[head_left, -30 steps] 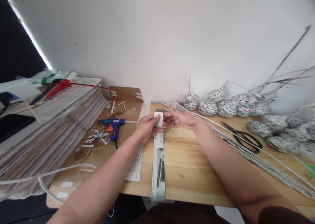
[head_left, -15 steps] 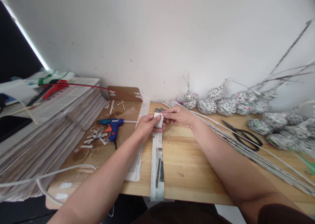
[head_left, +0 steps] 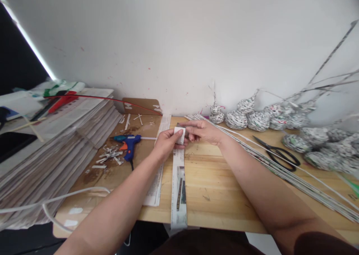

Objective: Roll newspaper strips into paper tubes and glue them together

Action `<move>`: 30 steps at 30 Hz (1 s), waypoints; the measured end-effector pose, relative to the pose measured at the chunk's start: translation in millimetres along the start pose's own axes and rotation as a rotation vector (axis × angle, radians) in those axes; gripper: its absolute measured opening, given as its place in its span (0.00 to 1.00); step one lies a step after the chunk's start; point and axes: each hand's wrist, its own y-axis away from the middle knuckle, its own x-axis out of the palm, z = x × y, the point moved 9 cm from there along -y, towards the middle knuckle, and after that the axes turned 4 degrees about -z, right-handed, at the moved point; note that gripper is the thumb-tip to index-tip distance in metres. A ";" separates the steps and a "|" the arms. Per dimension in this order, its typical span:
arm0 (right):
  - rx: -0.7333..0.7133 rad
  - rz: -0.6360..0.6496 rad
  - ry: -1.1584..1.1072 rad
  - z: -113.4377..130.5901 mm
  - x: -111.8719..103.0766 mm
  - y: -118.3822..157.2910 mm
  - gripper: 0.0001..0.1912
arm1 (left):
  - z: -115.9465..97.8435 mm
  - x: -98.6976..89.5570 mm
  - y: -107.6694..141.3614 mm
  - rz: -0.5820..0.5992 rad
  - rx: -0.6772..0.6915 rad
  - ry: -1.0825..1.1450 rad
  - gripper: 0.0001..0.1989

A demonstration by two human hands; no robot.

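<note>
A long newspaper strip (head_left: 178, 187) runs from the table's front edge up to my hands at the middle. My left hand (head_left: 168, 141) pinches the folded white end of the strip (head_left: 179, 134) between thumb and fingers. Just right of it, my right hand (head_left: 200, 131) has its fingers bent together at the strip's far end, beside a small dark piece; what lies between its fingertips is too small to make out. Left of my hands, a blue glue gun (head_left: 129, 146) lies on brown cardboard.
Stacked newspaper strips (head_left: 70, 150) fill the left side. Paper scraps (head_left: 110, 154) lie by the glue gun. Thin paper rods (head_left: 294, 180) and black scissors (head_left: 277, 154) are on the right, with several woven paper gourds (head_left: 258, 120) along the wall.
My right hand's fingertips have drawn slightly away from the white folded end. My left hand keeps its pinch and has shifted slightly left with the strip.
</note>
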 end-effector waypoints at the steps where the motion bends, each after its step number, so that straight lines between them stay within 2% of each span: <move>1: -0.002 0.007 0.008 -0.8 -1.0 0.0 0.27 | 0.4 -0.5 0.0 -0.003 -0.002 0.003 0.19; 9: -0.036 0.011 0.033 -5.9 0.8 -3.7 0.19 | 2.5 1.4 -0.3 0.024 -0.024 0.014 0.19; 14: -0.031 -0.024 -0.006 -8.1 -1.7 -5.9 0.20 | 2.5 1.2 -0.1 0.020 -0.027 0.014 0.19; 23: -0.047 -0.001 -0.023 -5.2 2.7 -6.4 0.19 | 0.2 2.0 -0.2 0.026 0.002 -0.010 0.20; 30: -0.043 -0.093 0.006 -3.5 -5.5 -6.9 0.20 | 1.0 -1.3 -1.7 -0.023 0.021 -0.038 0.21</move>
